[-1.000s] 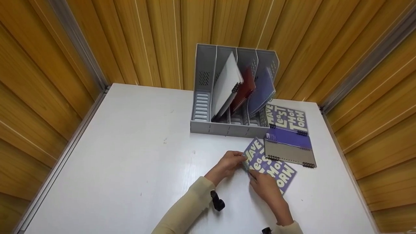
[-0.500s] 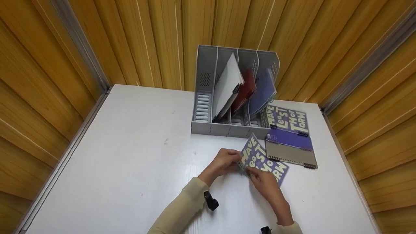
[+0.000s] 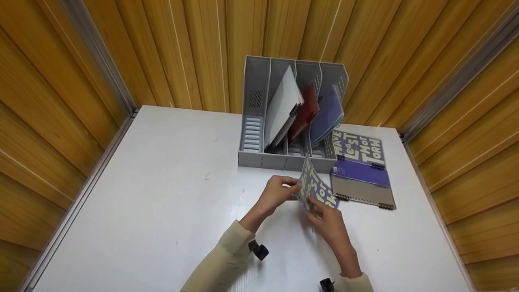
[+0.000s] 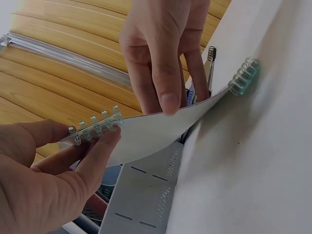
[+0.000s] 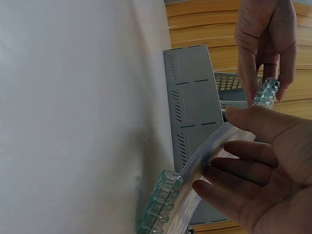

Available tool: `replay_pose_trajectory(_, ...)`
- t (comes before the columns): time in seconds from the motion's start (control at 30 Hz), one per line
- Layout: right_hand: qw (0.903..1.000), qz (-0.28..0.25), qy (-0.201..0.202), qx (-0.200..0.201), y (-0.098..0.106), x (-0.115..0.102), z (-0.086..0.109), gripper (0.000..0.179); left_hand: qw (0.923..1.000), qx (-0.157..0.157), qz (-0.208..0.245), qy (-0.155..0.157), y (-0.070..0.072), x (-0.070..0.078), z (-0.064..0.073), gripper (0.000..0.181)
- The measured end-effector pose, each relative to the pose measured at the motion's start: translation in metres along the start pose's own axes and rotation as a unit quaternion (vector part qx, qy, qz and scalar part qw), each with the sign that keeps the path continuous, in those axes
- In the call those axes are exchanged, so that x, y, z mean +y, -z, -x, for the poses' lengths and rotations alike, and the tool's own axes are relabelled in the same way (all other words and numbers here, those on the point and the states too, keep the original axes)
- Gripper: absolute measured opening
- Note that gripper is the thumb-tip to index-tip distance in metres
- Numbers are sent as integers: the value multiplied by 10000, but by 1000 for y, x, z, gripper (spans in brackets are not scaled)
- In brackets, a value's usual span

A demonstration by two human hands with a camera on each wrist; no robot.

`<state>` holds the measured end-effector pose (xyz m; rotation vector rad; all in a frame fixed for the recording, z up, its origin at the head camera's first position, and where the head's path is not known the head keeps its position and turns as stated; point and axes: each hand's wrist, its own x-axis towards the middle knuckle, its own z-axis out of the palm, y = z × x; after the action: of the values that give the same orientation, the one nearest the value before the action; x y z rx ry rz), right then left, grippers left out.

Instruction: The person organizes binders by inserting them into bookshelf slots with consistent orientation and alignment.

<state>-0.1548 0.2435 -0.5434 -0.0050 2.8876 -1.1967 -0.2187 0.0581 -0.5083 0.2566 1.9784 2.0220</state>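
Note:
A small ring-bound notebook [image 3: 318,190] with a purple, lettered cover is raised over the white table in front of the file rack, its sheets bowed. My left hand [image 3: 275,194] pinches its spine end beside a set of clear teal rings [image 4: 96,127]. My right hand [image 3: 331,225] pinches the spine edge between the two ring sets, thumb on the pale back [image 4: 151,139] and fingers on the cover side. In the right wrist view the other ring set [image 5: 161,202] is nearest the table.
The grey file rack [image 3: 279,161] stands at the back, holding white [image 3: 284,107], red [image 3: 304,115] and purple [image 3: 327,113] notebooks. Right of it lie overlapping notebooks: a lettered one [image 3: 357,147], a purple one [image 3: 361,172] and a grey-brown one [image 3: 361,192]. Wood-look walls surround the table [image 3: 162,194].
Both hands have moved the lettered notebook up and left, away from the grey-brown one. It has tilted from nearly flat to more upright.

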Motion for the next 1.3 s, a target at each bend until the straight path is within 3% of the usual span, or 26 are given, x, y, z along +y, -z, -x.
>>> replay_pose_trajectory(0.17,9992,-328,172,157,-1,-9,-5,49,9991,-67,-72,-421,3,14,8,27)
replay_pose_trajectory(0.37,9972,-682,285,127,-2,-13,-8,58,9983,-128,18,-575,4,26,14,29)
replay_pose_trajectory(0.63,9918,-1178,419,271,-4,-15,-10,59,9960,-64,-308,-842,3,39,23,30)
replay_pose_trajectory(0.9,9850,-1585,584,366,-13,-21,-8,54,9880,15,-1041,-1142,3,48,32,30)
replay_pose_trajectory(1.07,9791,-1637,926,774,-23,-28,-10,42,9855,145,-1137,-1252,1,52,36,30)
replay_pose_trajectory(1.3,9736,-1426,1271,1246,-29,-36,-12,32,9715,334,-1613,-1702,2,58,39,31)
